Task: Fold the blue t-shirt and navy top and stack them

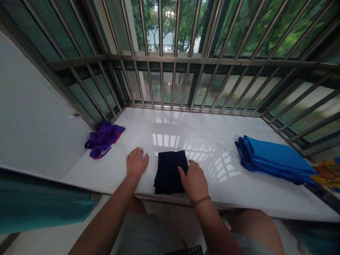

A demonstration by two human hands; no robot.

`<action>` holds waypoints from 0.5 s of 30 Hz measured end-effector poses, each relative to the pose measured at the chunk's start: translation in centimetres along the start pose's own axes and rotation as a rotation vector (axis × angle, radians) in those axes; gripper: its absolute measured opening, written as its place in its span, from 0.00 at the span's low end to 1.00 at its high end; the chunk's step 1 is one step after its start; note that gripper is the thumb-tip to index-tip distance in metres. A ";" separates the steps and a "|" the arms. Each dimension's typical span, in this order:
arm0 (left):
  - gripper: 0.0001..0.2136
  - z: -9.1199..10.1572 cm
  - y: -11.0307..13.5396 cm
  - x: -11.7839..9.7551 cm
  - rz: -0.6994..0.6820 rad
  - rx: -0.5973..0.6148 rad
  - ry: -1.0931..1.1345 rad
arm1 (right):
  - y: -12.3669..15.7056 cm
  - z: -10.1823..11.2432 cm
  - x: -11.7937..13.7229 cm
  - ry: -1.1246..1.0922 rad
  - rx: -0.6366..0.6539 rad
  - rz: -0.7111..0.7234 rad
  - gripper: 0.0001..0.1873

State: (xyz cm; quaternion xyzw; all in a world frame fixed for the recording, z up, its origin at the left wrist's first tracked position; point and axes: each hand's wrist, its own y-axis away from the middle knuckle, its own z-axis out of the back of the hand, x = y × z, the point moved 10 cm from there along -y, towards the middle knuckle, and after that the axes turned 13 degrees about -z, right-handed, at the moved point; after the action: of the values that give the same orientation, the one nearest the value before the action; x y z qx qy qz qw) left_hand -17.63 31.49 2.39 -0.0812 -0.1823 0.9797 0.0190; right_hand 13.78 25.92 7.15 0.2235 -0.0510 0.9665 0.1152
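Observation:
A dark navy piece of clothing (170, 171), folded into a small square, lies flat on the white sill at its front edge. My left hand (136, 163) rests on the sill to the left of it, apart from the cloth, with fingers and thumb spread and nothing held. At the cloth's right edge is my right hand (196, 180). Its thumb lies over the dark fabric, while the fingers stretch along the side, apart from the thumb. Whether the fingertips press on the edge is hard to see.
A crumpled purple garment (106, 138) lies at the left wall. On the right sits a stack of folded blue clothes (276, 156), beside a yellow patterned cloth (329, 173). Metal window bars (175, 62) rise behind the white sill (175, 127). A teal curtain (39, 209) hangs at lower left.

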 end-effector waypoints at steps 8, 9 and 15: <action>0.16 -0.1 -0.1 0.1 -0.003 0.014 -0.014 | -1.1 -4.3 -3.7 -0.494 0.498 -0.170 0.17; 0.16 -0.1 -0.1 0.1 -0.002 0.013 -0.016 | -1.1 -4.0 -4.0 -0.672 0.529 -0.208 0.19; 0.16 0.0 -0.2 0.0 -0.017 0.006 -0.023 | -4.9 0.7 -8.0 -1.303 0.529 -0.443 0.35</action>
State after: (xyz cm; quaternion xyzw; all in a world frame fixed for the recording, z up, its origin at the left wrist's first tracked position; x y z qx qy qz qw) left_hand -17.65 31.64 2.47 -0.0684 -0.1802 0.9809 0.0257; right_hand 22.30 28.98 4.49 0.7777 0.1721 0.5719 0.1962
